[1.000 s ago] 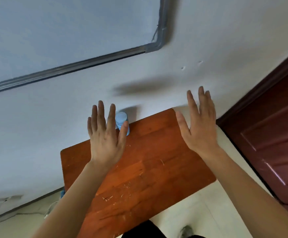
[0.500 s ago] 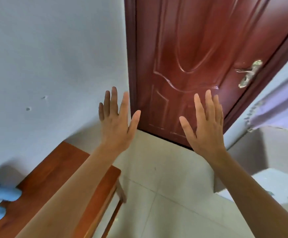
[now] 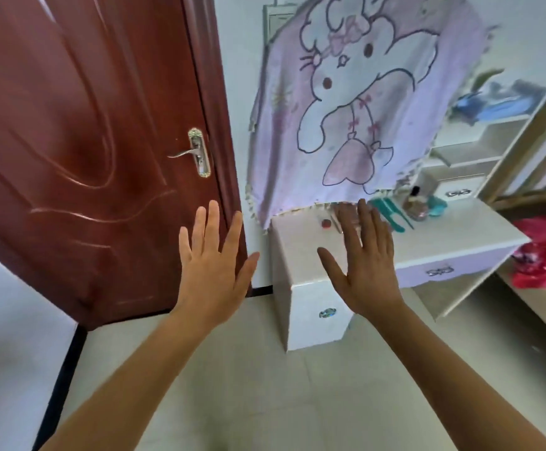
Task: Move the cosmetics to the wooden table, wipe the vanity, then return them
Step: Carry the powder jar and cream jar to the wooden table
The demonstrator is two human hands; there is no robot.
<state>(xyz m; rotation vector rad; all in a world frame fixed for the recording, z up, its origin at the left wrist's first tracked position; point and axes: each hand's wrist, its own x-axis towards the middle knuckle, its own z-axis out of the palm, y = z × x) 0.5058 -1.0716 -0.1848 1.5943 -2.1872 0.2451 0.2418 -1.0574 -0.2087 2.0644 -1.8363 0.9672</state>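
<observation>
left hand (image 3: 211, 265) and right hand (image 3: 367, 265) are held out empty, fingers straight, probably so both are free to collect the bottle (image 3: 414, 206) and comb (image 3: 391, 212) on the vanity (image 3: 460, 234)

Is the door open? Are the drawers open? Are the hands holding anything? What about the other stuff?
left hand, open, empty
right hand, open, empty
door, looks shut
small drawer, shut
wide drawer, shut
cloth, hanging down
bottle, upright, capped
comb, lying flat on the vanity
</observation>
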